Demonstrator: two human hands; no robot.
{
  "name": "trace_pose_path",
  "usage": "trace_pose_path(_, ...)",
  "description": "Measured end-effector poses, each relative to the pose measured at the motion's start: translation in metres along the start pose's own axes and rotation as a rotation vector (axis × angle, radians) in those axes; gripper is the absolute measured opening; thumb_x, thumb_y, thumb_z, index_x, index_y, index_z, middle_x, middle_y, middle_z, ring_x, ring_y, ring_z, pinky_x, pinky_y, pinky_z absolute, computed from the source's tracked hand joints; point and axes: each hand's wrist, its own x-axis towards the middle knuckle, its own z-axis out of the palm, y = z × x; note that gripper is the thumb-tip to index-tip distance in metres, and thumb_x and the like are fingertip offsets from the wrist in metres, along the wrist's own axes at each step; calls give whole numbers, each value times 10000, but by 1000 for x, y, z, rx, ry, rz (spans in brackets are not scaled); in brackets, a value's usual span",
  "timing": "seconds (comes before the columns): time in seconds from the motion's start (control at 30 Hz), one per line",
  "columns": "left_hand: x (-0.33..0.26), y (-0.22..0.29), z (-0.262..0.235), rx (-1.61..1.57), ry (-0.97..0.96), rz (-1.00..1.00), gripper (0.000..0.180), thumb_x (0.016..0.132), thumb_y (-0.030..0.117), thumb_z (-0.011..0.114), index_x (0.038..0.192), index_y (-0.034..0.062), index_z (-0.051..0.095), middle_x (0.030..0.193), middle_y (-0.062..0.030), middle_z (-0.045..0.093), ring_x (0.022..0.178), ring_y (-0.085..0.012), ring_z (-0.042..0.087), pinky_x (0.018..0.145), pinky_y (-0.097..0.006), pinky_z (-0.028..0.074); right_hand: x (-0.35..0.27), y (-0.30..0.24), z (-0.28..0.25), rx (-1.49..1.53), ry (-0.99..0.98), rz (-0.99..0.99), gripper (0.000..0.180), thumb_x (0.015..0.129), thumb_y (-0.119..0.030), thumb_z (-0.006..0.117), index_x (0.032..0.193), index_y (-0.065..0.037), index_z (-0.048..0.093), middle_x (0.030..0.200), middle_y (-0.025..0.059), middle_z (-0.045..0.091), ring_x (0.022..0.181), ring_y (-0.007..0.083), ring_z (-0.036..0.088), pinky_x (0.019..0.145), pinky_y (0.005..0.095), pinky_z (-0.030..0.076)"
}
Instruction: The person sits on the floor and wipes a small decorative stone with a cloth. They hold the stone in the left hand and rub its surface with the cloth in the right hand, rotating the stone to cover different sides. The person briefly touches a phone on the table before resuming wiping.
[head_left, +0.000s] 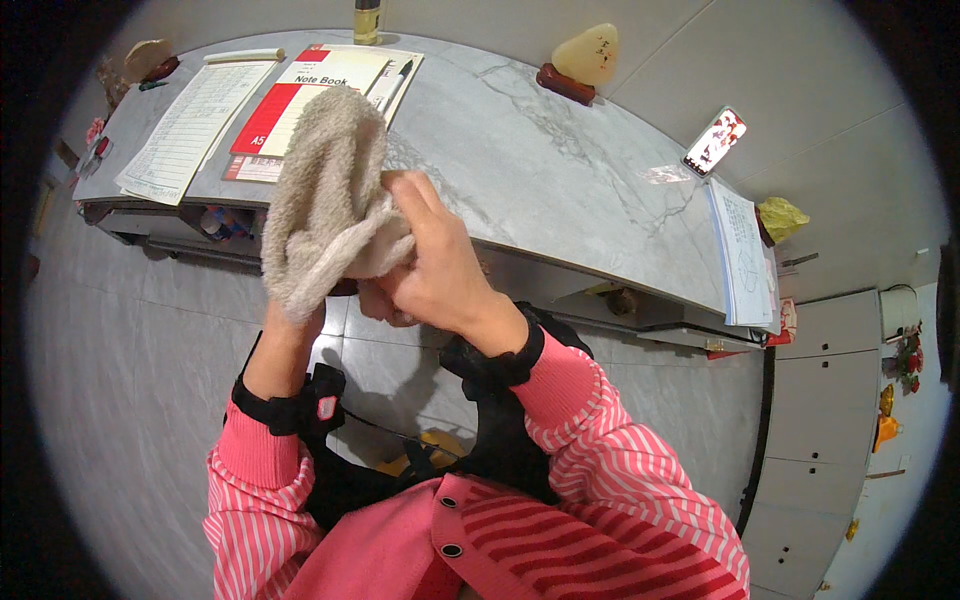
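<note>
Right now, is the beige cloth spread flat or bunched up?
Bunched up: the beige cloth shows thick, uneven folds, gathered against the right hand.

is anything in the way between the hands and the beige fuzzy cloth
Nothing visible: the right hand directly holds the beige fuzzy cloth. The cloth hides the left hand, so its contact cannot be seen.

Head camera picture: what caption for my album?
A right hand grips a fuzzy beige cloth near a marbled grey desk.
</note>
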Motion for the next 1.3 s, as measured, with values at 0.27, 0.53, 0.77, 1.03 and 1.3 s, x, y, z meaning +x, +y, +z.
trace_pose_path(0.27,-2,11,26,157,-31,-158,579,1025,477,364,1300,-13,507,1199,-102,598,1108,-152,536,964,-303,413,8,17,-6,89,117,82,544,732,7,685,1247,9,507,1212,142,547,1118,282,566,954,327,435)
trace_pose_path(0.53,-4,19,32,186,-37,-118,642,1024,528,307,1302,-16,504,1199,-112,601,1086,-152,546,966,-293,408,6,15,-5,74,100,108,529,733,36,694,1233,8,525,1223,129,543,1148,259,552,970,323,430)
trace_pose_path(0.77,-5,21,33,197,-28,-177,640,1021,541,299,1241,-12,536,1088,-87,634,956,-120,570,852,-266,461,8,21,-2,93,123,59,605,729,-62,703,1280,-24,454,1155,194,530,1049,392,555,856,430,472)
trace_pose_path(1.03,-6,20,33,160,-21,-257,645,1019,552,295,1195,-10,558,1053,-76,634,921,-110,566,817,-255,466,5,20,-4,79,105,113,582,734,-12,701,1272,-17,477,1179,148,540,1083,298,561,893,366,463)
trace_pose_path(1.3,-5,17,32,152,-38,-223,638,1020,549,285,1176,-3,564,967,-41,628,792,-73,548,683,-221,460,5,26,-4,19,116,56,630,720,-123,716,1279,-40,438,1138,219,533,1020,470,558,818,490,490)
